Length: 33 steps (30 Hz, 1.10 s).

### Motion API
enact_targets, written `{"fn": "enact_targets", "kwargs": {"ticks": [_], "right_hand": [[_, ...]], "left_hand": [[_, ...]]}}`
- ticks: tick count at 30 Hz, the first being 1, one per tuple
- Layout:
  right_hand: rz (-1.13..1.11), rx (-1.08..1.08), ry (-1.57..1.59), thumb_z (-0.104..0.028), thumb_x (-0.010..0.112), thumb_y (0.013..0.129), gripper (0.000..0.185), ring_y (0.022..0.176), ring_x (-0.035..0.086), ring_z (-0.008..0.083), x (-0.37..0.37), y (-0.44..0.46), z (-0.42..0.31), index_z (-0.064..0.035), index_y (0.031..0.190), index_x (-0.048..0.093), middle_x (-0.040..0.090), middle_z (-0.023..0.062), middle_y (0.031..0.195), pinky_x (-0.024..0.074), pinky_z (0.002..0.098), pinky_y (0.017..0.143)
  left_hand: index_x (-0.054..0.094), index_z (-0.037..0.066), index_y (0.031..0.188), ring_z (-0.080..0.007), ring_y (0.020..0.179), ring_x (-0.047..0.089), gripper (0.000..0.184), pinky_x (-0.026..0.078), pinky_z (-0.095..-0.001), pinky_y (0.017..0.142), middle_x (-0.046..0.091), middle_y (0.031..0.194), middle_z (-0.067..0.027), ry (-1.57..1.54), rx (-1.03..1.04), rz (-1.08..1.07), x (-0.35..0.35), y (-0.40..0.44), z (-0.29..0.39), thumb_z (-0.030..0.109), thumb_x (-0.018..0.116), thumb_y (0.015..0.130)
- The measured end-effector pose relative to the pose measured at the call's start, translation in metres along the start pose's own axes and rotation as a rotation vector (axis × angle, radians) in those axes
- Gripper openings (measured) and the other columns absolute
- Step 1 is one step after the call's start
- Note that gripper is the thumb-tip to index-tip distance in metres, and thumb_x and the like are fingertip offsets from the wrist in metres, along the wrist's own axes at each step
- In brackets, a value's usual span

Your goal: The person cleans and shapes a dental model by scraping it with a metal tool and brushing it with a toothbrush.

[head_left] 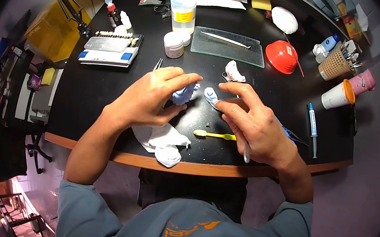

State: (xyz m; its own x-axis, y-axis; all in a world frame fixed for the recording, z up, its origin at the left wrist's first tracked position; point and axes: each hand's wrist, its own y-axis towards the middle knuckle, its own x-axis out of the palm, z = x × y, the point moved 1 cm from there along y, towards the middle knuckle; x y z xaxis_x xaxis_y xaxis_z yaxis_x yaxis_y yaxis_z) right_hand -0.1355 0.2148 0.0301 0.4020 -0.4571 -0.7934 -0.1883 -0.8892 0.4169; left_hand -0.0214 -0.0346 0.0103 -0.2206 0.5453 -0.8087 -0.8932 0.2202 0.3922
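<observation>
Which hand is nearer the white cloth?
Left. The left hand is right by the far edge of the white cloth; the right hand is well off to its right.

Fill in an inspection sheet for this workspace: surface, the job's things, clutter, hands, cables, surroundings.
Surface: black tabletop with a brown front edge.
Job's things: blue lump, smaller blue piece, grey-ended tool.
Clutter: crumpled white cloth at the near edge, yellow brush, glass plate bearing a slim tool, red bowl, syringe.
Hands: left hand holds the blue lump; right hand grips the grey-ended tool, the smaller blue piece at its fingers; whether tool and piece join cannot be told.
Cables: nothing seen.
Surroundings: yellow box and wheeled chair base on the left.
</observation>
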Motion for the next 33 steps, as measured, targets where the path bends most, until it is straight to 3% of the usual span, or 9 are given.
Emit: {"fn": "enact_targets", "kwargs": {"ticks": [6,9,16,24,33], "right_hand": [[-0.263,0.053,-0.042,0.001,0.077,0.088,0.022,0.083,0.072,0.0348,-0.001,-0.006,0.004,-0.0013,0.110,0.070,0.063,0.0144,0.105,0.0592,0.0429,0.073],[-0.433,0.127,-0.043,-0.002,0.074,0.085,0.017,0.091,0.071,0.0415,-0.001,-0.008,0.005,0.0026,0.098,0.065,0.063,0.0194,0.103,0.0590,0.0499,0.077],[-0.458,0.110,0.006,-0.006,0.072,0.091,0.014,0.088,0.069,0.0444,-0.003,-0.010,0.006,0.0016,0.099,0.063,0.064,0.0202,0.099,0.0552,0.0515,0.078],[-0.188,0.000,0.105,0.002,0.072,0.087,0.021,0.083,0.070,0.0400,0.007,-0.002,0.006,-0.0008,0.105,0.061,0.067,0.0159,0.091,0.0546,0.0474,0.070],[-0.213,0.028,0.138,0.003,0.070,0.083,0.022,0.083,0.072,0.0392,0.006,0.001,0.015,-0.0021,0.104,0.067,0.072,0.0155,0.090,0.0560,0.0468,0.069]], "left_hand": [[0.069,0.000,0.133,-0.0313,0.099,0.074,0.066,0.059,-0.0386,0.088,0.076,0.116,-0.0191,-0.110,-0.047,0.028,-0.005,0.001,-0.014,0.013,0.089,0.072],[0.070,-0.001,0.131,-0.0294,0.095,0.075,0.064,0.059,-0.0385,0.085,0.077,0.113,-0.0193,-0.118,-0.093,-0.007,-0.007,0.002,-0.013,0.014,0.090,0.072],[0.072,-0.002,0.124,-0.0261,0.076,0.072,0.061,0.058,-0.0368,0.072,0.074,0.090,-0.0176,-0.117,-0.083,-0.002,-0.004,0.001,-0.014,0.020,0.089,0.070],[0.071,0.002,0.123,-0.0186,0.056,0.059,0.060,0.048,-0.0330,0.057,0.061,0.069,-0.0091,-0.127,-0.022,-0.004,0.002,0.001,-0.008,0.023,0.086,0.069],[0.071,0.002,0.123,-0.0184,0.057,0.057,0.059,0.047,-0.0332,0.057,0.058,0.068,-0.0083,-0.154,0.032,0.021,0.001,0.002,-0.006,0.022,0.086,0.069]]}}
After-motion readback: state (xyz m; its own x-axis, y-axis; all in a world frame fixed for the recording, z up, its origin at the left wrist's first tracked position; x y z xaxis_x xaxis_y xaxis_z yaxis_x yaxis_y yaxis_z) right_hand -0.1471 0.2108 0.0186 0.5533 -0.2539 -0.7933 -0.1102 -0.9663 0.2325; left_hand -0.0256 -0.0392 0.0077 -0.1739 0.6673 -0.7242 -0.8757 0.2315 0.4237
